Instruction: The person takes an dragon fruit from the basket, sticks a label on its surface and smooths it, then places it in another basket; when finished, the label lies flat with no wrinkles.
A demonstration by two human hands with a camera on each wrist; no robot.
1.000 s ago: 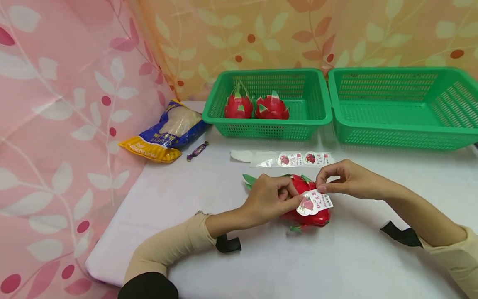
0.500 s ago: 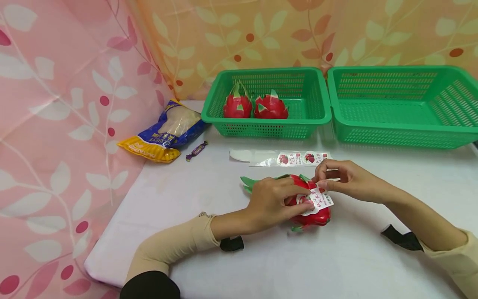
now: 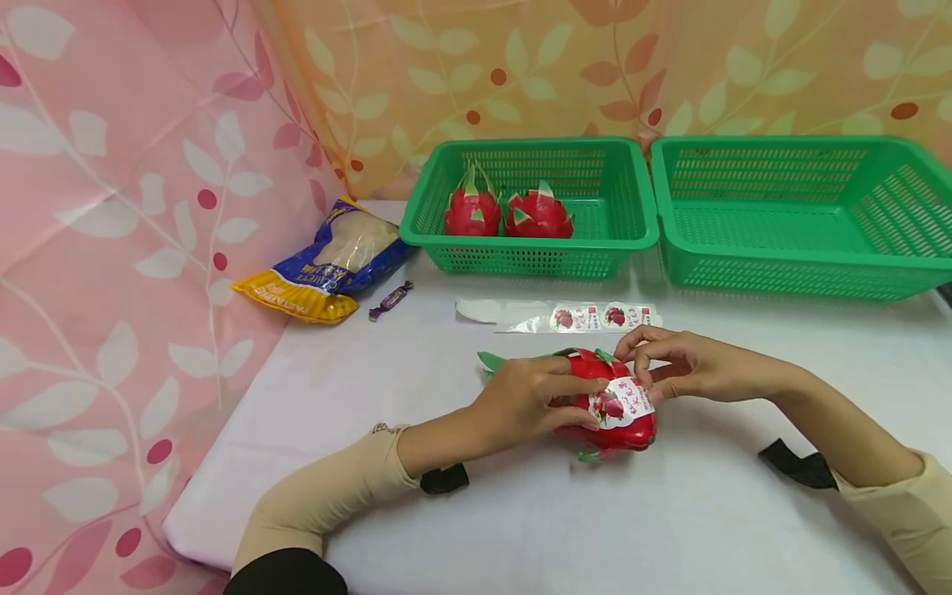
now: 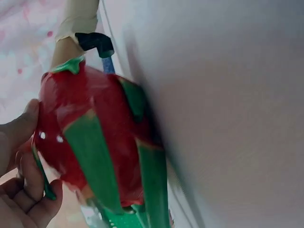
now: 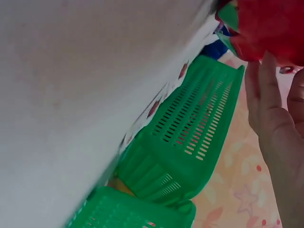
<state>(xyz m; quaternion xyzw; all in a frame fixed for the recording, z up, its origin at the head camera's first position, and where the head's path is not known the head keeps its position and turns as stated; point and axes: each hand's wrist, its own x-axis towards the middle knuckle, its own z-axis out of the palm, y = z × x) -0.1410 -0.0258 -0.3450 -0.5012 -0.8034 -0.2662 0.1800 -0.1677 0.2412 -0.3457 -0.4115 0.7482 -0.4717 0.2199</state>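
Note:
A red dragon fruit (image 3: pixel 587 368) with green scales lies on its side on the white table, between the two hands. On its upper face is a white sticker (image 3: pixel 623 403) printed with a fruit picture and red writing. My left hand (image 3: pixel 524 401) grips the fruit from the left, thumb and fingers spread along it beside the sticker; the left wrist view shows the green-scaled side of the fruit (image 4: pixel 102 137). My right hand (image 3: pixel 687 364) has its thumb and index finger at the sticker's right edge. Its other fingers touch the fruit's far side, also seen in the right wrist view.
Behind the fruit lies a strip of stickers (image 3: pixel 565 317). A green basket (image 3: pixel 531 258) holds two dragon fruits (image 3: pixel 473 213); another green basket (image 3: pixel 781 277) stands to its right. At the left are a blue and yellow bag (image 3: pixel 327 264) and a small purple-wrapped candy (image 3: pixel 390 301).
The sticker has come down flatter onto the fruit. My left hand has drawn back slightly left from the sticker, and the right thumb and fingers have moved down along its right edge.

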